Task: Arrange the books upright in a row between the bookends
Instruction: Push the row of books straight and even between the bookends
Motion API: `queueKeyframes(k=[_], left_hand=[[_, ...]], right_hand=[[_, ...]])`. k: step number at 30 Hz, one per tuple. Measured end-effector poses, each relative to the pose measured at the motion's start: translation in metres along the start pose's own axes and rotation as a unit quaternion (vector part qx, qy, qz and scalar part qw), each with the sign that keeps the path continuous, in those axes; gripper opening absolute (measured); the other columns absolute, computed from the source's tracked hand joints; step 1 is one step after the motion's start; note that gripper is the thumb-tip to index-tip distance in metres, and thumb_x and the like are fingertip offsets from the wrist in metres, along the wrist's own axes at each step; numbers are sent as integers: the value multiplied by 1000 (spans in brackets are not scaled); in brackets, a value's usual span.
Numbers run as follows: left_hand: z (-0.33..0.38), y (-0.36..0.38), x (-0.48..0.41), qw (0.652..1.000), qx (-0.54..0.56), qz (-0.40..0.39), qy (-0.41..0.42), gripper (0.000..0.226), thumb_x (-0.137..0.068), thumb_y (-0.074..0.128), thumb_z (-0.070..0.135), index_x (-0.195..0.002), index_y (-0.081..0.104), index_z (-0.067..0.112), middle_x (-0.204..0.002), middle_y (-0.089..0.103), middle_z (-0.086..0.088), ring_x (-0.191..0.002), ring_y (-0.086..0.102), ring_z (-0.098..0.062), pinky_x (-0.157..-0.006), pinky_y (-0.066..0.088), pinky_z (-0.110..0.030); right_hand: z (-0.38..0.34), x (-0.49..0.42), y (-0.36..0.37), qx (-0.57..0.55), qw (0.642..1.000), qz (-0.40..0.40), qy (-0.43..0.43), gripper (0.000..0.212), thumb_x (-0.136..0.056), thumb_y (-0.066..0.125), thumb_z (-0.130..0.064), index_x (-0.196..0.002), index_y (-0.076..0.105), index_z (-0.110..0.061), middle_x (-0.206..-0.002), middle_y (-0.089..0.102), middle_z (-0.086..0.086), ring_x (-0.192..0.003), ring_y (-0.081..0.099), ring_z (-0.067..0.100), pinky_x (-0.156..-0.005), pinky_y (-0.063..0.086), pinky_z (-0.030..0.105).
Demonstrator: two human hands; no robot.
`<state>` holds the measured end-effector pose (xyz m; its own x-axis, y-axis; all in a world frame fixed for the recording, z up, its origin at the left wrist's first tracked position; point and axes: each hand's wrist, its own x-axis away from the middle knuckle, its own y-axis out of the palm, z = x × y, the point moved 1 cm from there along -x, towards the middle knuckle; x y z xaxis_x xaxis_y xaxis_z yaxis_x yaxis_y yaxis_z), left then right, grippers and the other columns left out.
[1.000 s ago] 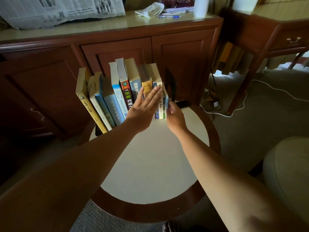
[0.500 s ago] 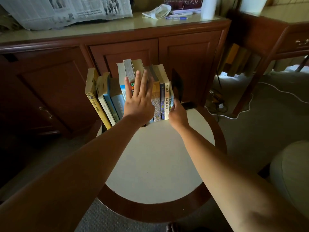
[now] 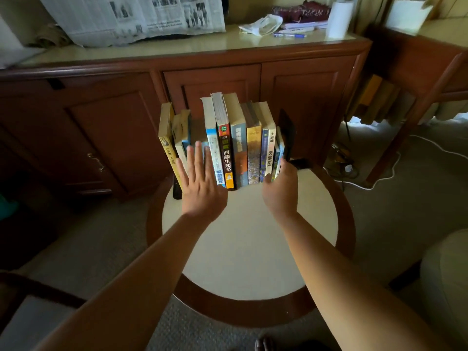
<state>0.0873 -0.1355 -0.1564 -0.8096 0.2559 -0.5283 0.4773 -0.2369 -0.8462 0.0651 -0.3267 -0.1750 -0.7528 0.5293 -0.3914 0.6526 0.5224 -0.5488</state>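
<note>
Several books (image 3: 238,145) stand in a row at the far edge of a round table (image 3: 248,249). The right-hand books are upright and packed against a black bookend (image 3: 287,133). A yellow book (image 3: 166,143) and two thinner ones lean at the left end, above a second black bookend (image 3: 176,191). My left hand (image 3: 200,188) is flat, fingers spread, against the spines of the leaning books. My right hand (image 3: 279,191) rests at the base of the rightmost thin books, beside the right bookend's foot.
A long wooden cabinet (image 3: 228,79) stands right behind the table, with a newspaper (image 3: 134,16), a pen and a paper roll on top. A wooden desk (image 3: 417,62) is at the right, white cables lie on the carpet, and a cushioned seat (image 3: 448,282) sits at lower right.
My left hand has slid left from the middle books to the leaning ones at the left end. The middle and right books now stand straighter. My right hand stays at the right end.
</note>
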Motion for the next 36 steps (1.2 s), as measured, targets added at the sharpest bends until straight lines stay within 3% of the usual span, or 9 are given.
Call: queueKeyframes(k=[2, 5, 8, 11, 14, 16, 20, 28, 36], left_hand=[[-10, -16, -5, 997, 20, 66, -39, 90, -91, 57, 27, -164, 12, 0, -172, 6, -23, -159, 1, -41, -127, -1, -60], [-27, -35, -5, 953, 149, 194, -179, 78, -99, 54, 25, -163, 17, 2, -170, 16, -21, -158, 15, -38, -129, 6, -51], [-54, -28, -6, 890, 329, 87, -303, 74, -105, 50, 24, -166, 9, 13, -172, 14, -11, -159, 15, -26, -129, 16, -44], [-85, 0, -5, 871, 408, -51, -270, 78, -94, 58, 43, -163, 24, 33, -161, 45, 4, -147, 44, -14, -120, 39, -44], [-101, 17, -2, 871, 423, -98, -229, 68, -97, 66, 37, -157, 35, 41, -137, 65, 18, -123, 63, -1, -103, 56, -39], [-104, 16, -2, 869, 428, -78, -234, 57, -100, 67, 29, -153, 46, 37, -119, 73, 19, -106, 68, 4, -93, 59, -31], [-108, 21, -3, 871, 423, -45, -244, 52, -99, 69, 28, -149, 56, 23, -107, 78, 9, -89, 68, 6, -75, 54, -11], [-105, 34, -1, 857, 435, -3, -275, 57, -98, 71, 28, -152, 53, 22, -130, 73, 5, -115, 68, -1, -101, 57, -29], [-100, 47, -2, 852, 424, 33, -304, 58, -96, 73, 35, -150, 56, 25, -131, 72, 6, -117, 68, -3, -103, 56, -32]], right_hand=[[-27, 14, -1, 35, 994, 50, -87, 51, -91, 71, -19, -137, 53, -9, -135, 55, 14, -127, 51, 26, -91, 57, 33], [-71, 19, 6, 20, 970, 11, -242, 54, -87, 77, -20, -136, 55, -11, -137, 53, 13, -131, 48, 28, -101, 48, 35], [-104, 12, 24, 34, 932, -30, -360, 59, -88, 77, -18, -142, 55, -6, -147, 50, 16, -140, 44, 33, -116, 38, 41], [-130, 7, 47, 38, 910, -64, -408, 73, -84, 82, -18, -147, 49, 0, -153, 46, 20, -145, 39, 37, -121, 34, 50], [-149, -5, 69, 88, 894, -79, -432, 90, -78, 88, -26, -150, 43, 2, -155, 44, 21, -147, 38, 39, -123, 25, 57], [-154, -10, 82, 141, 887, -78, -432, 93, -75, 89, -33, -149, 45, 2, -154, 47, 21, -145, 41, 38, -123, 21, 60], [-153, -10, 101, 204, 876, -15, -436, 68, -72, 90, -36, -125, 62, -5, -136, 62, 14, -135, 54, 31, -121, 18, 64], [-146, -11, 108, 228, 861, 20, -454, 62, -79, 84, -29, -131, 58, -7, -140, 58, 12, -139, 50, 26, -122, 13, 63], [-141, -18, 109, 252, 853, 28, -457, 57, -80, 81, -17, -131, 58, -10, -138, 59, 10, -135, 53, 21, -120, 20, 63]])
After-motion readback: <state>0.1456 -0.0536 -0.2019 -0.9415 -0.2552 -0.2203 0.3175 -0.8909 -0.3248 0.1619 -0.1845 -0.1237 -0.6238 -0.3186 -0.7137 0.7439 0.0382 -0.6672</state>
